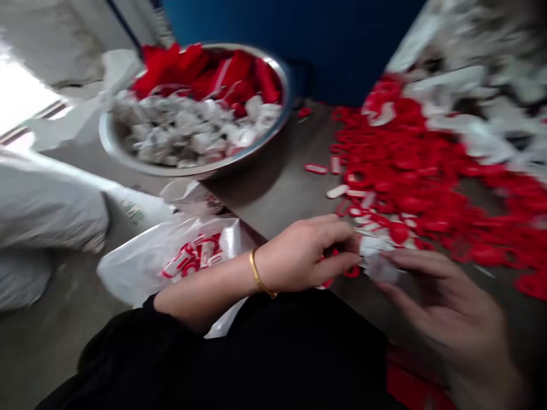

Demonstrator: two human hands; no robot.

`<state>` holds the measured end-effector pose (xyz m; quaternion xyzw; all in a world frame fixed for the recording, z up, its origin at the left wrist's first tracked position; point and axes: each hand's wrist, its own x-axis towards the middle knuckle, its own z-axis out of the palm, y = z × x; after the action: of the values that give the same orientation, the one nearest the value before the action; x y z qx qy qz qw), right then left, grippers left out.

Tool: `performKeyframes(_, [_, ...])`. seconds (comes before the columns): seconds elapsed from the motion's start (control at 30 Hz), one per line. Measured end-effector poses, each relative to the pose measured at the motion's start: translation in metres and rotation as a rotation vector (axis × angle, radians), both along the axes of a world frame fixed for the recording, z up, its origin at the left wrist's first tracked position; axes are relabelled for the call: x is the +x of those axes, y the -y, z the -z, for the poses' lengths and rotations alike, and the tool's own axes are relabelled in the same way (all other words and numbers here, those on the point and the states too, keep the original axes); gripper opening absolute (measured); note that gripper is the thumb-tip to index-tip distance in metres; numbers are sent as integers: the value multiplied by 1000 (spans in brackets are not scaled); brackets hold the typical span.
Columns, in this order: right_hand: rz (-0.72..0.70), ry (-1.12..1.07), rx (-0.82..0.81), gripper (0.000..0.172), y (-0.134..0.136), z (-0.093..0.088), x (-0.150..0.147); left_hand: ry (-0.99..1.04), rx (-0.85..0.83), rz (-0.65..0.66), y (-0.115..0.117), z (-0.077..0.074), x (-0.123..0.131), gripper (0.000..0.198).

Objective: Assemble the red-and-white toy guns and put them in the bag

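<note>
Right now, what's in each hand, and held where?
The left hand holds a red plastic loop in its fingers, by the middle, with red showing either side. The right hand seems to pinch a small whitish piece; blur hides where.

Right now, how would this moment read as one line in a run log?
left hand: holding red plastic loop | right hand: at small clear packet, blurred | nearby: red loop pile; steel bowl; white plastic bag

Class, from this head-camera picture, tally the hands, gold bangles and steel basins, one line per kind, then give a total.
Hands: 2 (left hand, right hand)
Gold bangle: 1
Steel basin: 1
Total: 4
</note>
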<state>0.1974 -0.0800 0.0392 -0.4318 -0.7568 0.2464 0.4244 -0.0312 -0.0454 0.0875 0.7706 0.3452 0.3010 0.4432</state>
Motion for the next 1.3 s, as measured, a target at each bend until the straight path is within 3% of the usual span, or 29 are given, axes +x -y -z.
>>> performKeyframes(0.13, [0,22,34,36,2,-7,23,67,-36,41,-5,16,50,5])
performKeyframes(0.3, [-8,31,88,29,-2,-14,30,198,-369,-79,-1,26,70,8])
performKeyframes(0.37, [-28,26,97,28,-4,-15,34,236,-417,-108,0,25,76,10])
performKeyframes(0.5, [-22,14,84,27,-6,-17,37,222,-140,-165,1,26,86,8])
performKeyframes(0.63, [198,-40,-14,21,-4,-23,36,119,238,-245,5,34,98,6])
performKeyframes(0.77, [244,-41,-368,16,-2,-28,43,83,333,-247,14,41,104,5])
performKeyframes(0.83, [214,15,-400,13,-3,-26,51,70,322,-165,21,41,101,4])
performKeyframes(1.0, [93,199,-142,8,-8,-8,58,-69,306,204,30,41,77,6])
performKeyframes(1.07, [26,307,-28,10,-11,-1,55,-175,335,198,21,43,68,4])
performKeyframes(1.2, [-102,530,205,16,-16,5,49,-350,416,83,-8,51,69,64])
performKeyframes(1.23, [-130,562,255,17,-17,6,48,-416,434,90,-14,54,73,70])
performKeyframes(1.3, [-151,585,338,16,-14,12,47,-546,451,122,-21,59,81,61])
